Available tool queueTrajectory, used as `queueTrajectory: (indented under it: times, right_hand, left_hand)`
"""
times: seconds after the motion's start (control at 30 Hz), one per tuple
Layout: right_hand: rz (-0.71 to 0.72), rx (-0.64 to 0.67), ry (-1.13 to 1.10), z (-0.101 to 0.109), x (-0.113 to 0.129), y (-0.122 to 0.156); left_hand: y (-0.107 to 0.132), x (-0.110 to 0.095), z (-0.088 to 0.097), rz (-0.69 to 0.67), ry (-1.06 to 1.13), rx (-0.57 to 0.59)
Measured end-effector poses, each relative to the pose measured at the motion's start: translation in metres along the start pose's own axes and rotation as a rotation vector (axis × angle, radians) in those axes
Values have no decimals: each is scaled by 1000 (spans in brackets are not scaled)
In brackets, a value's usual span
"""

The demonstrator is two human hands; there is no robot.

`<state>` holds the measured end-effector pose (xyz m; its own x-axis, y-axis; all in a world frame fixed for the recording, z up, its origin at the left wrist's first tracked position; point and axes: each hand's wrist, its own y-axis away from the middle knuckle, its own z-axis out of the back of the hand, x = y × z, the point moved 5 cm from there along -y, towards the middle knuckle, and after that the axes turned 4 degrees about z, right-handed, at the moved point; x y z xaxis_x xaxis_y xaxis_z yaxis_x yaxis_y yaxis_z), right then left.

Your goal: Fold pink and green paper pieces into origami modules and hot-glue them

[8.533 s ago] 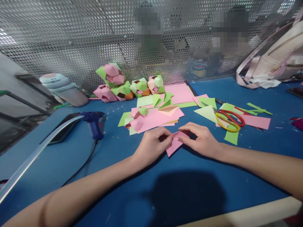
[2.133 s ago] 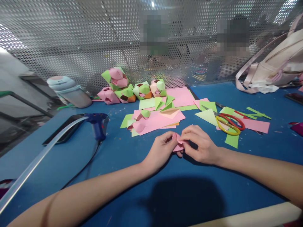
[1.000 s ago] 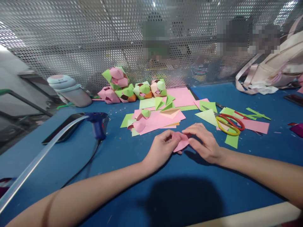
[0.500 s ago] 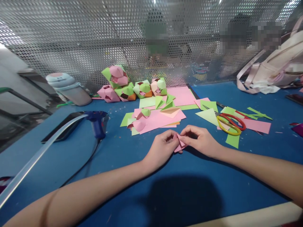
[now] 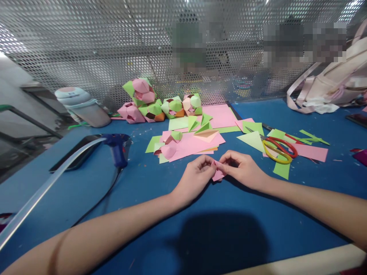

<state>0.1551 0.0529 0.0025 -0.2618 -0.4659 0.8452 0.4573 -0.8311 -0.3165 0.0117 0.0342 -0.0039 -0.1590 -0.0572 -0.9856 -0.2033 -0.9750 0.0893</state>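
Paper folding at a blue tabletop (image 5: 143, 240), as I see it from nearest outward. A pale edge strip (image 5: 309, 261) borders the near side; beyond it lies a dark rounded shadow. In the middle, the left hand (image 5: 196, 177) and the right hand (image 5: 243, 170) both pinch a small folded piece of pink paper (image 5: 218, 175) between thumb and fingers. To their left stands a blue glue gun (image 5: 117, 149), fitted with a long translucent glue stick (image 5: 51, 183). Just past the hands is a layered stack of pink and green paper sheets (image 5: 192, 148) bearing curled and folded pieces; to the right, scissors with red and yellow handle loops (image 5: 279, 161) lie on paper scraps. Farther off I see five pink, green and orange folded-paper balls (image 5: 154, 110), one resting atop others, beside a pale cylindrical bottle (image 5: 88, 110). A grey perforated metal screen (image 5: 120, 38) rises behind.
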Motion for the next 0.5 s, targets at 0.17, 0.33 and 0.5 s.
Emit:
queueTrajectory:
  times: [0.17, 0.33, 0.5]
  right_hand:
    - [10, -10, 15, 0, -1, 1]
    - [49, -27, 30, 1, -2, 1]
    - [86, -65, 72, 3, -2, 1]
  left_hand:
    - [0, -1, 1, -22, -64, -17]
    - [0, -4, 1, -63, -131, -24]
    - [0, -4, 1, -81, -179, -35]
